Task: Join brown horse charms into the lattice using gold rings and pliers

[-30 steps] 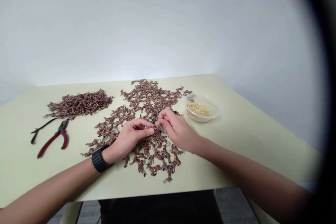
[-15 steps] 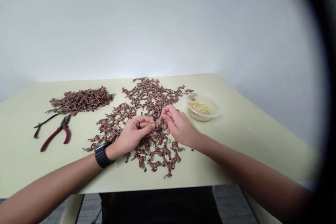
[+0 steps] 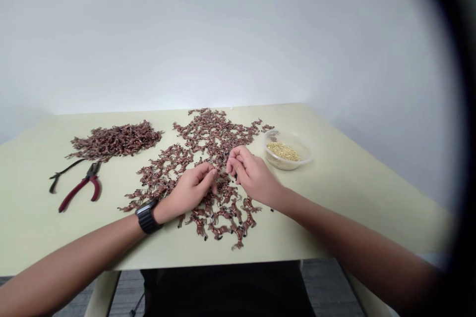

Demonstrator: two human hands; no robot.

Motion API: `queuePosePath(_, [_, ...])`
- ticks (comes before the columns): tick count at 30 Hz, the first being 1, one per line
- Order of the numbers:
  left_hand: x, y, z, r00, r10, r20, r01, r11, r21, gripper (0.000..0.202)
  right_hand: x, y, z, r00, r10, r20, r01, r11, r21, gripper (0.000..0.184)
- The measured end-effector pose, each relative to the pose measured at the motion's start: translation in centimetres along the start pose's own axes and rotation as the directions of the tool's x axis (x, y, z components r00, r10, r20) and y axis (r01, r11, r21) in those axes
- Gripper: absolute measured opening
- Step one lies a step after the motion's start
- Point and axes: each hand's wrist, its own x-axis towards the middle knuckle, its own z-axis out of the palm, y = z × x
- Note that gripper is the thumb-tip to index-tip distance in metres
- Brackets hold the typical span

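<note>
My left hand point(image 3: 194, 185), with a dark watch point(image 3: 148, 215) at its wrist, is closed in a pinch over the spread of small brown horse figurines point(image 3: 217, 131). Whatever its fingertips hold is too small to make out. Across a narrow gap, my right hand point(image 3: 253, 174) is closed, its fingers curled round a horse figurine point(image 3: 235, 177). Only a dark bit of that figurine shows below the fingers. More of the figurines lie on the table under and in front of both hands.
A heap of brown figurines point(image 3: 117, 141) lies at the left back. Red-handled pliers point(image 3: 80, 188) and a thin black tool or strap point(image 3: 55, 178) are in front of it. To the right stands a clear plastic bowl point(image 3: 307, 157) with small gold pieces point(image 3: 284, 151).
My hands, which met over a brown figurine, have come slightly apart. The left fingertips have drawn back to the left, and the figurine is now mostly hidden in the right hand.
</note>
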Motion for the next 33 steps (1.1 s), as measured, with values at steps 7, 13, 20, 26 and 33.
queuePosePath(7, [0.2, 0.3, 0.1, 1.0, -0.015, 0.021, 0.016, 0.999, -0.038, 0.032, 0.1, 0.7, 0.7, 0.998, -0.054, 0.039, 0.058, 0.991, -0.117, 0.015])
queuePosePath(13, [0.0, 1.0, 0.1, 1.0, 0.019, 0.024, -0.018, 1.0, -0.015, 0.031, 0.3, 0.9, 1.0, 0.996, -0.082, 0.029, 0.085, 0.99, -0.115, 0.014])
queuePosePath(20, [0.0, 0.8, 0.2, 1.0, 0.006, 0.029, -0.005, 0.999, -0.042, 0.03, 0.3, 0.8, 1.0, 0.996, -0.09, 0.005, 0.09, 0.989, -0.12, 0.014])
queuePosePath(26, [-0.2, 0.6, 0.4, 0.999, 0.002, 0.039, 0.001, 0.998, -0.064, 0.029, 0.4, 1.0, 1.2, 0.994, -0.108, -0.006, 0.106, 0.987, -0.116, 0.013])
queuePosePath(33, [-0.1, 0.5, 0.5, 0.999, -0.001, 0.039, 0.003, 0.999, -0.052, 0.029, 0.4, 1.2, 1.2, 0.993, -0.118, -0.014, 0.115, 0.986, -0.121, 0.014])
